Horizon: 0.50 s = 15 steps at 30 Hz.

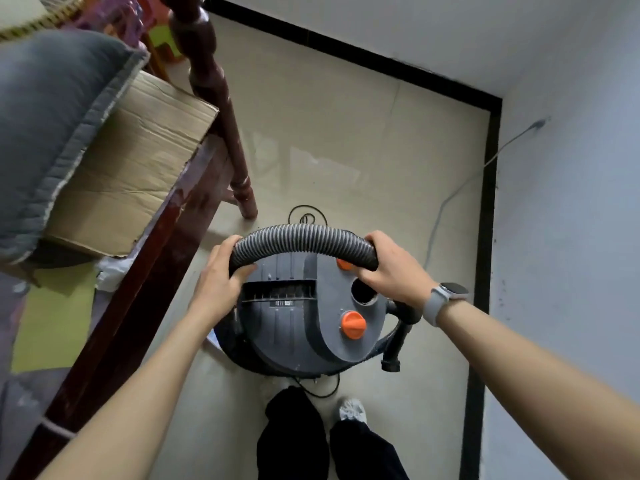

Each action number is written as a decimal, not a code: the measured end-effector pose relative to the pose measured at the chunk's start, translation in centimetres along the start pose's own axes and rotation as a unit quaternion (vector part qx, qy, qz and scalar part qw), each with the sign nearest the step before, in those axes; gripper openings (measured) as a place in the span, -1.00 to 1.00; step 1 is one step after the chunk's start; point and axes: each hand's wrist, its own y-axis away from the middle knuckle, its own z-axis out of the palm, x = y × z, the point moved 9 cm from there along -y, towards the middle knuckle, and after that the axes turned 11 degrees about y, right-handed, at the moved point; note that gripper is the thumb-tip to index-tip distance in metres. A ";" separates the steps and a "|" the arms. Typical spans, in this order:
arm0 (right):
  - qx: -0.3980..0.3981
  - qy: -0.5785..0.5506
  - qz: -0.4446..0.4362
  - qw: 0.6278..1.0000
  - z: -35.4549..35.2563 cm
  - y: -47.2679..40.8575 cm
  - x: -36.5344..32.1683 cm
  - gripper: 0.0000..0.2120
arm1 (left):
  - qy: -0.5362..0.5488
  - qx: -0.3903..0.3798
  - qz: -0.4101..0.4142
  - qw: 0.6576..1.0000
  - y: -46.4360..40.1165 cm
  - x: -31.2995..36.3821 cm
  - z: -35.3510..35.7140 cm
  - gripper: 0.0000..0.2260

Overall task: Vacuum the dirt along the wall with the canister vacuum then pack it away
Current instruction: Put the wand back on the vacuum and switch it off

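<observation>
Nearest the camera, dark trouser legs [294, 434] and one pale shoe [351, 410] are standing on the beige tile floor [346, 150], with a thin black cord [322, 389] looping just ahead of them. Both bare forearms are reaching forward and down over the canister vacuum [304, 317], which is sitting on the floor between a dark wooden bed frame [138, 271] on the left and the white wall [571, 237] on the right. The vacuum's grey top is showing two orange knobs [352, 324], a round opening and a slotted vent. A ribbed grey hose [304, 239] is arching across the far side of the lid. The left hand [221, 271] is gripping one end of that hose, fingers curled round it; the right hand [391, 268], a grey watch [446, 297] on its wrist, is gripping the other end. A black tube section [398, 337] is hanging at the vacuum's right side. Farther off, a cardboard sheet [138, 168] and grey cushion [52, 126] are lying on the bed, and a black skirting strip [488, 202] is running along the wall to the corner.
</observation>
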 end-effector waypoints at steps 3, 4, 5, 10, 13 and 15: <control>0.034 -0.043 -0.006 0.998 0.0 -1.7 -1.4 -0.65 | 0.012 -0.014 0.029 0.999 -1.8 1.7 0.7 -0.57; 0.047 -0.060 -0.004 0.997 -0.2 -2.0 -1.6 -0.64 | 0.017 -0.008 0.039 0.999 -2.2 2.2 0.6 -0.57; 0.062 -0.074 0.001 0.995 -0.5 -2.2 -1.7 -0.62 | 0.021 0.002 0.050 0.999 -2.7 2.8 0.5 -0.57; 0.177 -0.101 0.037 0.978 -4.0 -0.6 0.0 -0.63 | 0.048 0.019 0.124 0.991 -3.3 6.3 1.0 -0.56; 0.222 -0.078 0.035 0.971 -5.6 0.5 0.8 -0.66 | 0.041 -0.001 0.119 0.992 -1.7 5.6 2.7 -0.51; 0.239 -0.070 0.034 0.968 -5.9 1.3 1.1 -0.68 | 0.035 -0.019 0.079 0.996 -0.2 2.9 3.2 -0.48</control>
